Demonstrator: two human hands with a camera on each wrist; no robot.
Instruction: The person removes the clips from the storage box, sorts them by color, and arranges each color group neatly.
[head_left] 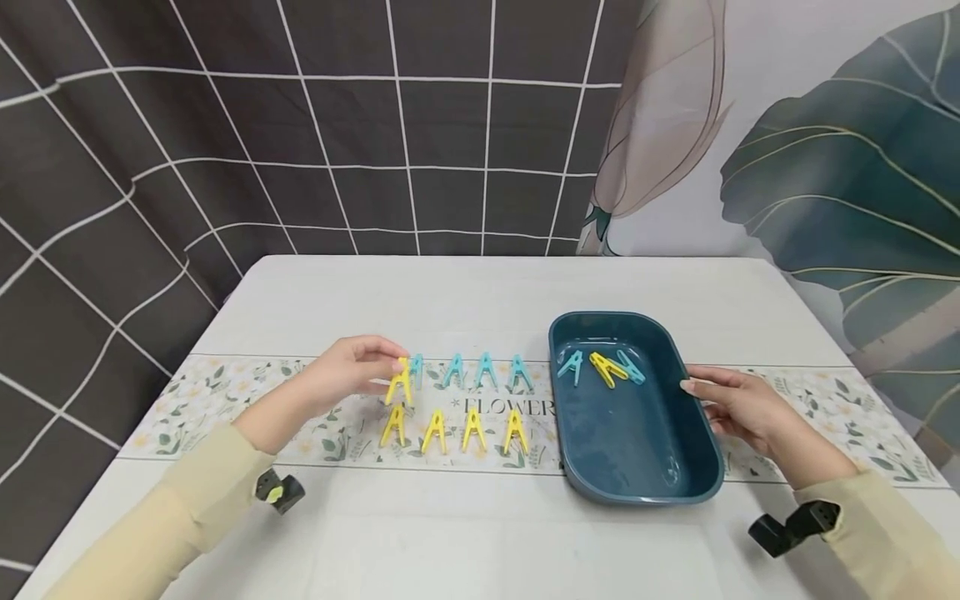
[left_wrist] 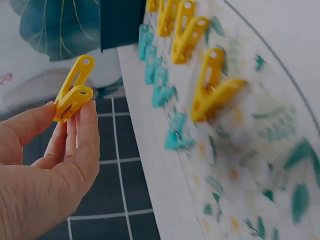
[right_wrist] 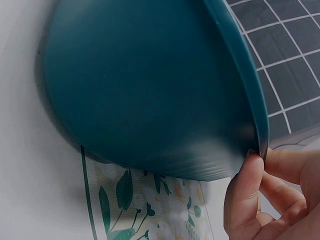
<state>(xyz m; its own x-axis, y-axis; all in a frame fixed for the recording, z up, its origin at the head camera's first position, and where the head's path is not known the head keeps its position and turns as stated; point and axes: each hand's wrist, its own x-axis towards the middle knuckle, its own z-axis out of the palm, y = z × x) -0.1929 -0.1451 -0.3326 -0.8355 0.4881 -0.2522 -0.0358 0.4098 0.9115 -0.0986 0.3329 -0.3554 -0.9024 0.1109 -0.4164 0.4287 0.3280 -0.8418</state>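
My left hand (head_left: 347, 372) pinches a yellow clothespin (left_wrist: 74, 92) between thumb and fingertips, above the table at the left end of two rows. In the head view it partly overlaps the leftmost blue clothespin (head_left: 417, 369). The back row is of blue clothespins (head_left: 485, 372), the front row of yellow clothespins (head_left: 473, 430). To the right stands a dark blue plastic tub (head_left: 637, 446). Its right rim is pinched by my right hand (head_left: 746, 410), thumb at the edge. Inside, near the far end, lie two blue clothespins (head_left: 572, 367) and a yellow one (head_left: 606, 370).
A patterned runner (head_left: 330, 429) with leaves, flowers and lettering crosses the white table (head_left: 420, 525). Behind the table hang a dark grid-patterned curtain (head_left: 442, 125) and a leaf-printed cloth (head_left: 847, 192). Each wrist wears a small black camera (head_left: 795, 527).
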